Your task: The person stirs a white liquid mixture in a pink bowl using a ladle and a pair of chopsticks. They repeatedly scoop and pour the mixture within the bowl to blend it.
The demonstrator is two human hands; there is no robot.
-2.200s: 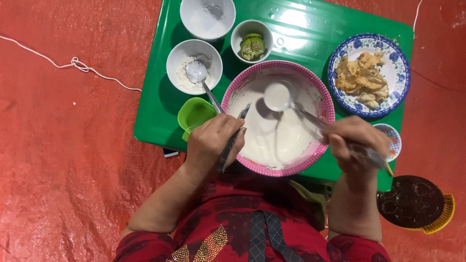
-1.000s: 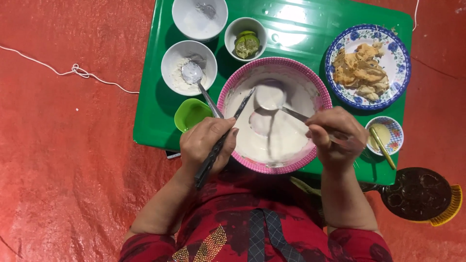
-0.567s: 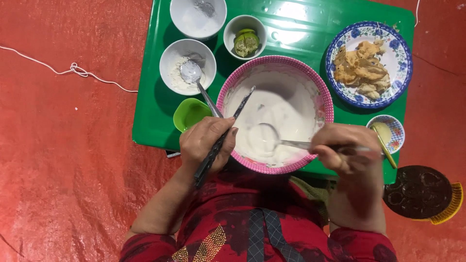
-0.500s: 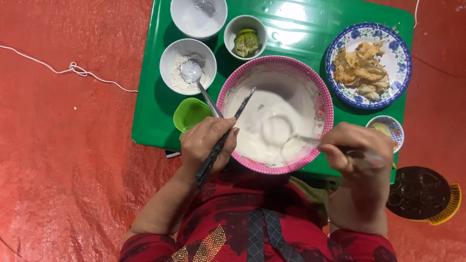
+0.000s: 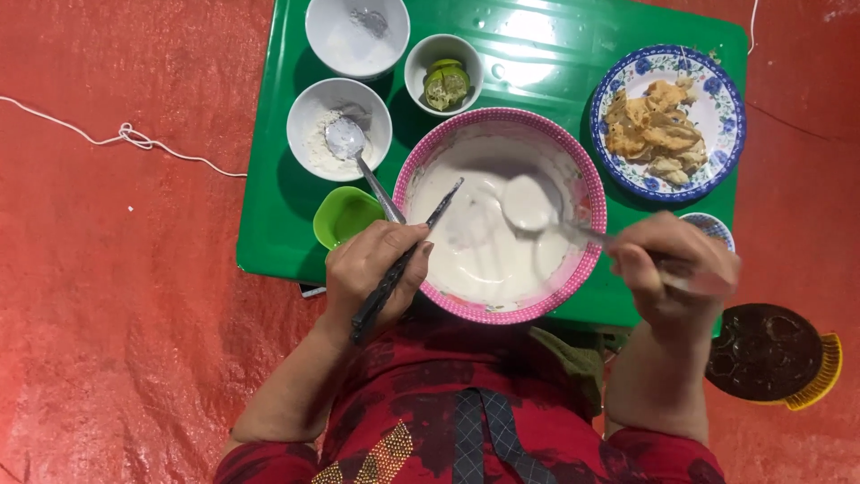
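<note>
A large pink-rimmed bowl [image 5: 587, 193] of white batter [image 5: 484, 246] stands on the green table [image 5: 537, 54]. My left hand [image 5: 372, 269] rests at the bowl's near left rim and grips dark chopsticks [image 5: 408, 255], their tips slanting over the batter. My right hand [image 5: 672, 269], to the right of the bowl, holds a metal ladle [image 5: 530, 202]. Its batter-coated scoop is lifted above the middle of the bowl.
A white bowl of flour with a spoon [image 5: 339, 130], another white bowl [image 5: 356, 31], a small bowl with lime [image 5: 445, 81] and a green cup [image 5: 345, 215] stand to the left. A blue plate of fried pieces [image 5: 663, 121] sits right. A dark round mould [image 5: 761, 350] lies on the red mat.
The ladle dipped into the batter near the bowl's right side, then rose again with its scoop coated. My left hand with the chopsticks has barely moved.
</note>
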